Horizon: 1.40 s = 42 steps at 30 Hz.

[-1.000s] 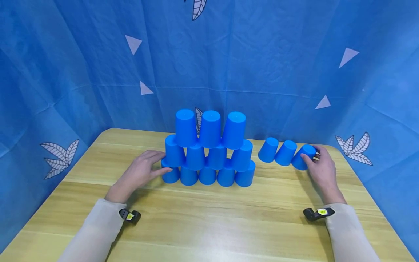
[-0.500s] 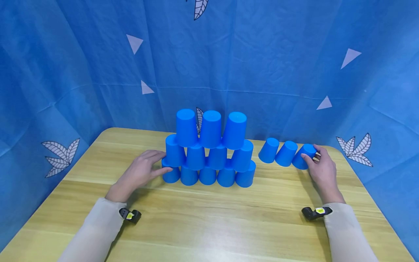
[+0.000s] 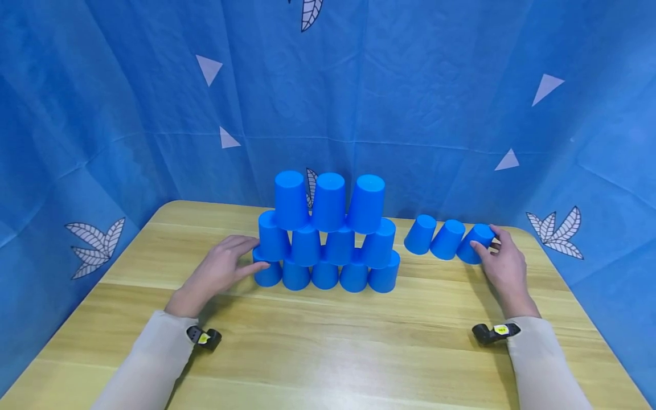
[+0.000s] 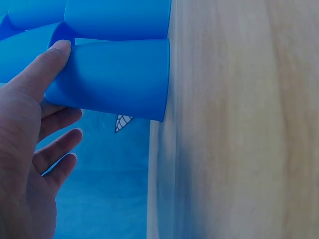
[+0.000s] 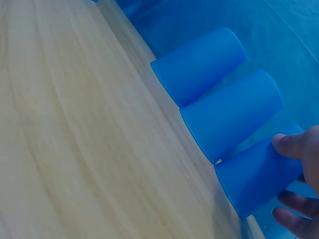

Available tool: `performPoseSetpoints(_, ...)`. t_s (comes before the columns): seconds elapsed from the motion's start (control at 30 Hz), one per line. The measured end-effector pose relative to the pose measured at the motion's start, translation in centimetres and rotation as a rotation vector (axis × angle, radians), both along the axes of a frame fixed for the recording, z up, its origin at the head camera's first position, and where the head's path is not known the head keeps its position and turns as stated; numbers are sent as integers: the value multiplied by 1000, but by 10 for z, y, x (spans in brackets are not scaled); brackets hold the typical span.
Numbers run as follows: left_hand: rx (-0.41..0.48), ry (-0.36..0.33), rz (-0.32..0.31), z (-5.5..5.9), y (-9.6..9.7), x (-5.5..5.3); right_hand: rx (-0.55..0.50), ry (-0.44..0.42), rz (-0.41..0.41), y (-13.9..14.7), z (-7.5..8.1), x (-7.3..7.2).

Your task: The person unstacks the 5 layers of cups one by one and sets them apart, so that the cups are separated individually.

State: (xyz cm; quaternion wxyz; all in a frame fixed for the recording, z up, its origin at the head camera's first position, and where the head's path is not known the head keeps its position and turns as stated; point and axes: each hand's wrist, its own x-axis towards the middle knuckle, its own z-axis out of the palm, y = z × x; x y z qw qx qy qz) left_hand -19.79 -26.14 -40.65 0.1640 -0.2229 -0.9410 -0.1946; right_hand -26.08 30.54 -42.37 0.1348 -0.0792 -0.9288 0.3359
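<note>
Blue plastic cups, all upside down, form a three-level stack on the table: several in the bottom row, several in the middle row (image 3: 306,247), three on top (image 3: 329,202). My left hand (image 3: 217,276) is at the stack's left end, its thumb and index finger around the upper part of the end bottom cup (image 4: 114,74); the thumb tip lies near the rim of the cup above. The other fingers are loosely bent. To the right, three more cups stand in a row. My right hand (image 3: 506,270) holds the outermost one (image 5: 259,172) between thumb and fingers.
The other two cups of the row, a left one (image 3: 420,234) and a middle one (image 3: 447,240), stand between the stack and my right hand. A wooden table (image 3: 328,347) reaches back to a blue patterned curtain (image 3: 410,102). Each wrist wears a small black camera.
The right-hand cup shifts very slightly, its base tipping a touch away. My left hand and the stack stay where they were.
</note>
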Motion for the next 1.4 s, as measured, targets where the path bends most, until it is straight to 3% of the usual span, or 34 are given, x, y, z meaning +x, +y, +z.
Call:
performPoseSetpoints(0.2, -2, 4, 0, 0, 0, 0, 18, -21, -2, 0, 0, 3)
performPoseSetpoints(0.73, 12, 12, -1, -3, 1, 0, -66, -11, 3, 1, 6, 7)
performPoseSetpoints(1.1, 2, 3, 2, -1, 1, 0, -14, 83, 14, -7, 28, 15)
performPoseSetpoints(1.4, 5, 3, -4, 0, 1, -1, 60, 116, 114, -28, 54, 28)
